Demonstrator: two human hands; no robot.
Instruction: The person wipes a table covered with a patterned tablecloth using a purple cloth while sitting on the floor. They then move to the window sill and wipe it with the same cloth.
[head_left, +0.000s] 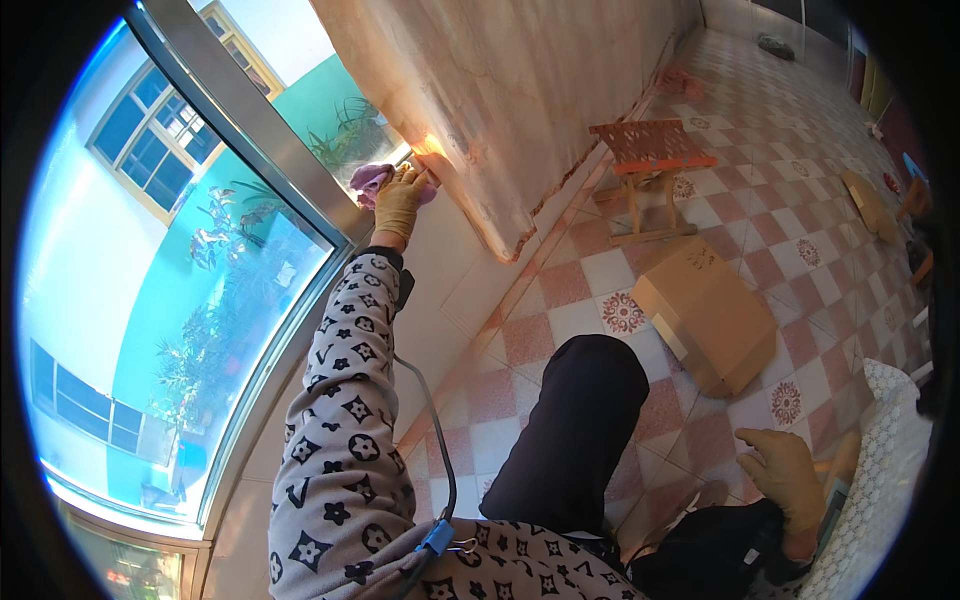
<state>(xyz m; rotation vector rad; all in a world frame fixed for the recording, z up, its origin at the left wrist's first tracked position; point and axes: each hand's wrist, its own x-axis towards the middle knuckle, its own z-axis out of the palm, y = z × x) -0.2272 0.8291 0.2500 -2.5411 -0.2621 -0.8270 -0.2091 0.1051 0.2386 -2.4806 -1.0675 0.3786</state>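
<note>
My left hand (400, 196), in a tan rubber glove, grips a crumpled purple cloth (369, 183). It presses the cloth against the bottom corner of the window frame (352, 211), next to a pale hanging curtain (480, 112). The arm is stretched out ahead of me in a patterned sleeve. At the lower right, my right hand (784, 472) wears the same kind of glove. It hovers by my dark-trousered leg with thumb and fingers apart, and nothing shows in it. A white lace-patterned cover (862, 487) is close beside it.
A folding wooden stool (656, 146) stands on the checkered tile floor (555, 322). In front of it lies a cardboard box (709, 315). Another flat cardboard piece (868, 204) is farther right. A dark cable (442, 442) with a blue clip (435, 536) runs along my body.
</note>
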